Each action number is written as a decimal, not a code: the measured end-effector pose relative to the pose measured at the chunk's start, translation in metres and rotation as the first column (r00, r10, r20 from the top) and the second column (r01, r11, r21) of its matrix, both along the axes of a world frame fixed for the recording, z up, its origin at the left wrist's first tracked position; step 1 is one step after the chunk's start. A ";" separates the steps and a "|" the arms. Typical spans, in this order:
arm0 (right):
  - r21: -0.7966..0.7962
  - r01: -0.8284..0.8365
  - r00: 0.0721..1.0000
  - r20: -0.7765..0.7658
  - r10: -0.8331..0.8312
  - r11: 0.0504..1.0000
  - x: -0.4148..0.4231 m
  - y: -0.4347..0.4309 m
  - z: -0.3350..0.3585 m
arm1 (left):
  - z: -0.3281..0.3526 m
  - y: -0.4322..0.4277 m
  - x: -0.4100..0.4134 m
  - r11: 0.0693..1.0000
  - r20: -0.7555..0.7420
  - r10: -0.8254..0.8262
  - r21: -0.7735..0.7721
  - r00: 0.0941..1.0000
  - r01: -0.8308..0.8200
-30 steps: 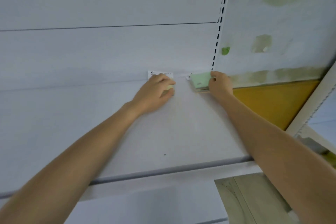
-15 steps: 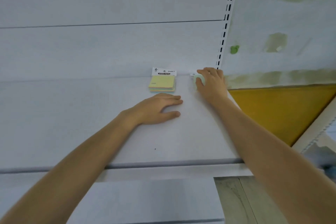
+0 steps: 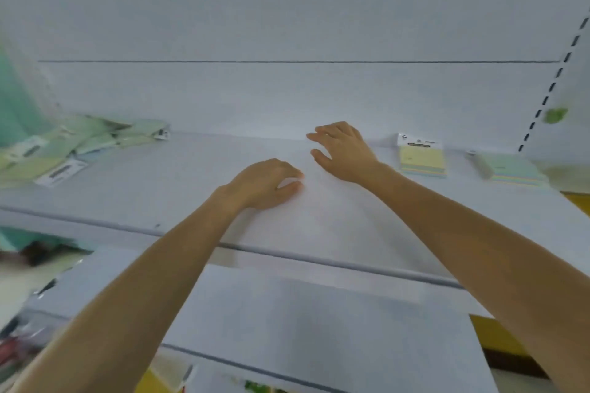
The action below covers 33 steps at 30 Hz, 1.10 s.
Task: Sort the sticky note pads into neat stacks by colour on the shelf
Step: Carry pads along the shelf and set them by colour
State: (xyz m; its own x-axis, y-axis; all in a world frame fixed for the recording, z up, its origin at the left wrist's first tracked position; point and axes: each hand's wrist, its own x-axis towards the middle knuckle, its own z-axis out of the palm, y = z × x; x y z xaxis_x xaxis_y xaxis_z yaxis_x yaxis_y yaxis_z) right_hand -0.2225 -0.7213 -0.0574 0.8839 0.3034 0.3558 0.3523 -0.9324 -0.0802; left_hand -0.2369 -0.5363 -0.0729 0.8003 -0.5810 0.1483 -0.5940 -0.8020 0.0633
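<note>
On the white shelf (image 3: 178,188) a yellow-topped stack of sticky note pads (image 3: 422,160) stands at the back right, with a green-topped stack (image 3: 510,167) further right. A loose heap of green and yellow pads (image 3: 73,147) lies at the far left. My left hand (image 3: 265,183) rests on the shelf's middle, fingers curled, holding nothing. My right hand (image 3: 343,150) hovers just behind it, fingers spread, empty, a hand's width left of the yellow stack.
A white back panel (image 3: 287,89) closes the shelf behind. A slotted upright (image 3: 552,86) runs at the far right. A lower shelf (image 3: 303,329) sits beneath, with blurred goods at the bottom left and yellow surfaces at the right.
The view has swung left, bringing the loose heap into sight. My right hand has let go of the green stack and moved left. My left hand has also shifted left, away from the yellow stack.
</note>
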 end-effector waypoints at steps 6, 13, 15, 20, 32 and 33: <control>0.017 -0.146 0.988 -0.039 0.147 0.989 0.019 0.164 -0.008 | -0.001 0.171 0.006 0.955 0.029 0.291 -0.060 0.956 -0.289; 0.012 -0.305 0.946 -0.111 0.304 0.952 0.054 0.301 -0.018 | 0.001 0.326 0.014 0.834 0.055 0.545 -0.139 0.837 -0.534; 0.039 -0.335 0.932 -0.136 0.337 0.941 0.073 0.331 -0.023 | 0.002 0.360 0.022 0.799 0.056 0.591 -0.174 0.804 -0.575; 0.061 -0.401 0.892 -0.201 0.405 0.914 0.115 0.392 -0.032 | -0.001 0.423 0.054 0.760 0.017 0.638 -0.181 0.770 -0.625; 0.160 -0.458 0.864 -0.152 0.481 0.874 0.145 0.418 -0.036 | 0.003 0.460 0.132 0.828 -0.075 0.548 -0.088 0.833 -0.553; 0.192 -0.414 0.880 -0.168 0.445 0.890 0.144 0.411 -0.036 | 0.001 0.458 0.136 0.836 -0.084 0.534 -0.099 0.841 -0.540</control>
State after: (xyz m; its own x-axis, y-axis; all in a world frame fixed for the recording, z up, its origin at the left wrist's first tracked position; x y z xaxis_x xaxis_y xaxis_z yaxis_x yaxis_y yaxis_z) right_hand -0.0784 -0.3103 -0.0935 0.7355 0.6282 0.2538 0.6769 -0.6651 -0.3153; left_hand -0.1007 -0.0778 -0.0716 0.9898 -0.0394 0.1372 -0.0656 -0.9791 0.1924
